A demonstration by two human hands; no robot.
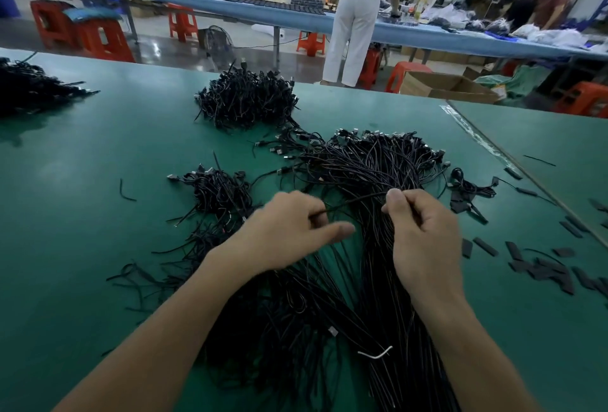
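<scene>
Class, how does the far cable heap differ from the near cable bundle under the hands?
The far cable heap is a compact, untouched tangle; the near cable bundle fans into long strands, with the left hand and right hand pinching one. The heap looks smaller. Both are black cables.

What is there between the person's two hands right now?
In the head view, a single black cable runs from the left hand to the right hand, both gripping it. Beneath that stretch lies the big bundle of black cables.

Cable spread centre on table; bundle behind, bundle left, strips right.
</scene>
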